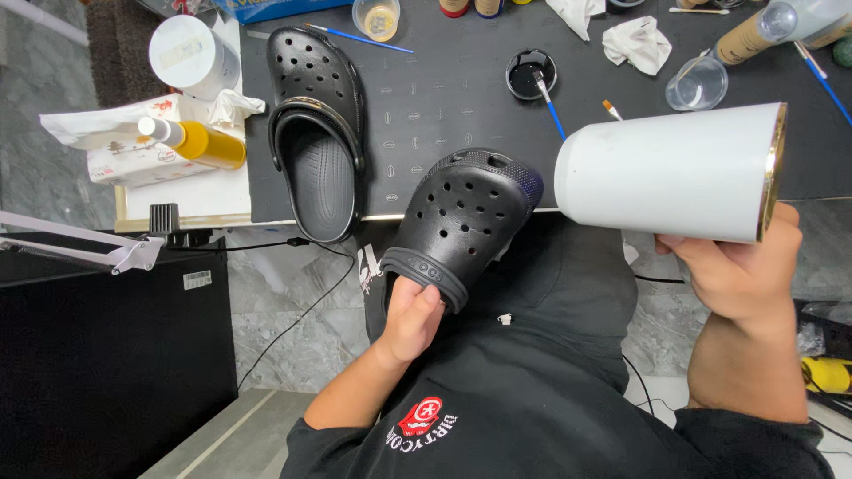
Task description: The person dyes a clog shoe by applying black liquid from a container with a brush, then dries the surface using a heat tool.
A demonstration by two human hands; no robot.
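- While you look down at your lap, your left hand (410,318) holds a black foam clog (461,222) by its heel end, thumb up inside the opening and the other fingers curled out of sight beneath the strap.
- Your right hand (737,270) is wrapped round the grip of a white hair dryer (670,170) with a gold rim; its barrel lies level and its nozzle end points at the toe of the clog, just beside it.
- You have the clog in mid-air over your dark-clothed lap, at the near edge of the black work mat (444,106), toe tilted up toward the table.
- By the look of it, the clog is light, somewhat flexible foam; it should bend rather than break, and its pebbled top looks easy to grip.
- Your present hold at the heel opening seems a sound one, since it keeps your fingers off the bluish toe area that the dryer faces.
- I judge the dryer the heavier thing, stiff and smooth-shelled, so a full-fisted grip on the handle suits it.
- A second black clog (318,133) lies sole-down on the mat to your left, well apart from your hands.
- Beyond it stand a small dish of black paint (530,73) with a blue-handled brush (550,105), a clear cup (697,86) and crumpled tissues (637,43).
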